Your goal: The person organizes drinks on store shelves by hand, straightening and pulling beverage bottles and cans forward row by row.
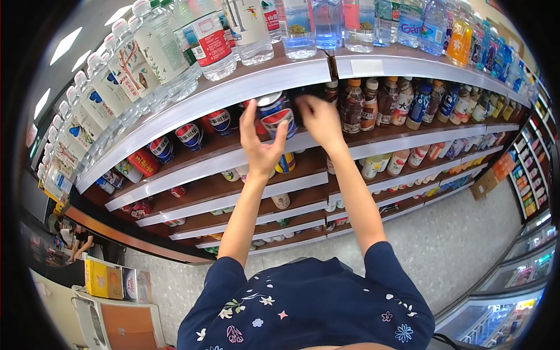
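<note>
A Pepsi can [276, 121] with a blue, red and white label stands at the front of the upper drinks shelf. My left hand [261, 143] is at its left side, fingers and thumb spread apart, with the thumb passing in front of the label. Whether the fingers touch the can is unclear. To the right of the can, my right hand [319, 121] reaches into the dark shelf space, its fingers curled and smeared by motion. What it holds, if anything, cannot be made out. More Pepsi cans [190, 136] line the shelf to the left.
Large water bottles [154, 52] crowd the top shelf, whose white front edge [251, 88] overhangs the cans. Dark-drink bottles [353, 105] stand right of my right hand. Lower shelves hold further bottles [398, 161]. Glass-fronted coolers [496, 315] are at lower right, and a person [76, 242] is at far left.
</note>
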`<action>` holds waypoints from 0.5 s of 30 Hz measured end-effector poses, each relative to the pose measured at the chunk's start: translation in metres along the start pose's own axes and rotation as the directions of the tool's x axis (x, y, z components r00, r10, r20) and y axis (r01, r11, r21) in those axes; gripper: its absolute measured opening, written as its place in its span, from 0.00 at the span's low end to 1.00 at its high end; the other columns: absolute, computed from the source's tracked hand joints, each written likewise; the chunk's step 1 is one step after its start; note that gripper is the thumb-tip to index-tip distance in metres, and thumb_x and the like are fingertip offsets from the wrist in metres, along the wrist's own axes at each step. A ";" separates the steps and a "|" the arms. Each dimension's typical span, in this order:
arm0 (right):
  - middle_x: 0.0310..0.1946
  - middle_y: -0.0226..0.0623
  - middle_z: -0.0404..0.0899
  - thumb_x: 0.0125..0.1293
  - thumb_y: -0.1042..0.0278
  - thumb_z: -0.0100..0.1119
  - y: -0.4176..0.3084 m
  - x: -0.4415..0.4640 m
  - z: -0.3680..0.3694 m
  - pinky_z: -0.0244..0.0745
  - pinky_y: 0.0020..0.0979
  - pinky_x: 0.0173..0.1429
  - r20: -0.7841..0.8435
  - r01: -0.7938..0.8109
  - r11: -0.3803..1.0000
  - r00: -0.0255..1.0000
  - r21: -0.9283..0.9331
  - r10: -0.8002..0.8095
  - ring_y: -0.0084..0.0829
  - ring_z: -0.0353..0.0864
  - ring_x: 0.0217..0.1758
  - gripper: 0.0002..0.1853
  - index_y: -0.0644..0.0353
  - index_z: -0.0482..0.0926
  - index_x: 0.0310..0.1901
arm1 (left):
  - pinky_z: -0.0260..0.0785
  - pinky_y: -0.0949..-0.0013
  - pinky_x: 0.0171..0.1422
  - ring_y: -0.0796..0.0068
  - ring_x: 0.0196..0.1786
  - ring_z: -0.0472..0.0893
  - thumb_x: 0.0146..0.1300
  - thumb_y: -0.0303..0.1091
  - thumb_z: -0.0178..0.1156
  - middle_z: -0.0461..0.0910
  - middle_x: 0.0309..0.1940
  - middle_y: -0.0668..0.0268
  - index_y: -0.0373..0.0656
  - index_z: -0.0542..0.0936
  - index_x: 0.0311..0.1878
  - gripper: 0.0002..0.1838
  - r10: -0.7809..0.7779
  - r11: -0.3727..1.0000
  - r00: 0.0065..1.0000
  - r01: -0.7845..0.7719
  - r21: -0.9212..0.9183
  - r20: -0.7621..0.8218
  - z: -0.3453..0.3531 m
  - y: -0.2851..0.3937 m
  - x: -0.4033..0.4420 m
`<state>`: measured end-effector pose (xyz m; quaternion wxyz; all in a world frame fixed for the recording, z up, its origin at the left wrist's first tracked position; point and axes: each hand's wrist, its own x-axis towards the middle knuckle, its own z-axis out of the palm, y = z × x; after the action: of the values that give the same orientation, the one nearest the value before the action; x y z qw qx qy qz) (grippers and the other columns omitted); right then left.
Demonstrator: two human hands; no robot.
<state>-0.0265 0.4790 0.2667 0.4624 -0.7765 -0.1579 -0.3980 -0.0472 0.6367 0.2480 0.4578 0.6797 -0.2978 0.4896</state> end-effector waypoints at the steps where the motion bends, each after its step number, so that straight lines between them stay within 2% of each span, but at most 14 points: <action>1: 0.27 0.48 0.83 0.67 0.62 0.56 -0.011 -0.002 -0.010 0.77 0.39 0.37 -0.063 -0.089 0.996 0.994 0.017 0.090 0.48 0.84 0.33 0.11 0.61 0.84 0.39 | 0.69 0.67 0.61 0.68 0.57 0.74 0.57 0.30 0.70 0.69 0.60 0.54 0.35 0.61 0.70 0.40 0.024 1.000 1.000 -0.024 0.012 -0.004 0.004 0.004 0.004; 2: 0.31 0.47 0.84 0.67 0.65 0.60 -0.013 -0.006 -0.017 0.76 0.31 0.40 -0.065 -0.096 0.988 0.992 0.122 0.105 0.35 0.85 0.34 0.12 0.66 0.82 0.43 | 0.71 0.67 0.60 0.66 0.58 0.75 0.56 0.29 0.71 0.69 0.60 0.54 0.37 0.62 0.70 0.40 0.076 0.996 0.997 -0.076 0.054 0.007 0.007 0.011 0.009; 4: 0.35 0.47 0.85 0.66 0.65 0.62 -0.009 -0.015 -0.019 0.76 0.31 0.45 -0.057 0.017 0.982 0.998 0.186 -0.007 0.33 0.85 0.40 0.14 0.67 0.82 0.46 | 0.69 0.58 0.59 0.53 0.56 0.75 0.53 0.32 0.72 0.72 0.55 0.50 0.44 0.67 0.67 0.38 0.071 0.997 0.997 -0.071 0.000 -0.013 0.022 0.007 0.008; 5: 0.37 0.47 0.85 0.66 0.64 0.62 -0.003 -0.017 -0.020 0.76 0.30 0.47 -0.054 0.044 0.986 0.998 0.163 -0.036 0.33 0.85 0.42 0.15 0.68 0.81 0.47 | 0.69 0.57 0.58 0.50 0.55 0.75 0.53 0.32 0.73 0.72 0.55 0.49 0.45 0.67 0.67 0.38 0.060 0.998 0.998 -0.060 -0.023 -0.005 0.027 0.006 0.009; 7: 0.40 0.47 0.84 0.66 0.63 0.62 0.006 -0.020 -0.024 0.75 0.30 0.51 -0.050 0.097 0.988 0.995 0.117 -0.092 0.32 0.84 0.46 0.18 0.69 0.79 0.51 | 0.71 0.60 0.59 0.55 0.57 0.75 0.54 0.31 0.72 0.71 0.58 0.51 0.43 0.66 0.68 0.38 0.081 0.996 0.996 -0.082 0.044 0.026 0.035 0.004 0.008; 8: 0.41 0.48 0.84 0.66 0.61 0.63 0.010 -0.021 -0.026 0.76 0.31 0.50 -0.046 0.068 0.983 0.997 0.170 -0.061 0.34 0.85 0.46 0.20 0.70 0.78 0.52 | 0.72 0.62 0.59 0.58 0.58 0.76 0.55 0.30 0.72 0.70 0.59 0.52 0.41 0.66 0.68 0.37 0.093 0.992 0.995 -0.097 0.077 0.045 0.039 0.004 0.008; 9: 0.41 0.50 0.84 0.66 0.60 0.63 0.012 -0.020 -0.028 0.77 0.31 0.50 -0.044 0.041 0.974 0.999 0.223 -0.032 0.36 0.85 0.47 0.22 0.71 0.77 0.53 | 0.71 0.59 0.58 0.52 0.57 0.76 0.54 0.31 0.72 0.71 0.58 0.49 0.42 0.67 0.67 0.37 0.150 0.980 0.988 -0.153 0.127 0.030 0.041 0.005 0.010; 10: 0.42 0.51 0.84 0.66 0.58 0.64 0.013 -0.018 -0.029 0.77 0.32 0.50 -0.042 0.015 0.961 0.999 0.276 -0.004 0.38 0.85 0.47 0.24 0.71 0.77 0.54 | 0.71 0.58 0.58 0.50 0.57 0.75 0.54 0.32 0.72 0.71 0.57 0.49 0.42 0.67 0.67 0.37 0.153 0.976 0.987 -0.158 0.147 0.045 0.044 0.007 0.012; 13: 0.40 0.49 0.85 0.61 0.55 0.68 0.013 -0.012 -0.025 0.78 0.32 0.49 -0.052 -0.024 0.959 0.998 0.283 0.040 0.38 0.86 0.45 0.30 0.70 0.74 0.57 | 0.69 0.54 0.58 0.45 0.57 0.74 0.52 0.34 0.72 0.71 0.57 0.46 0.44 0.68 0.66 0.37 0.131 0.974 0.989 -0.142 0.178 0.070 0.053 0.008 0.017; 15: 0.38 0.49 0.85 0.58 0.54 0.70 0.014 -0.008 -0.019 0.79 0.34 0.47 -0.039 -0.073 0.972 0.996 0.224 0.084 0.40 0.86 0.43 0.32 0.68 0.74 0.58 | 0.72 0.54 0.53 0.46 0.54 0.74 0.53 0.35 0.71 0.71 0.56 0.47 0.48 0.70 0.65 0.34 0.127 0.965 0.988 -0.145 0.220 0.093 0.059 0.007 0.018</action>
<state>-0.0324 0.4566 0.2573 0.5652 -0.7158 -0.1595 -0.3778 -0.0234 0.5810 0.2615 0.3308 0.7240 -0.3038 0.5235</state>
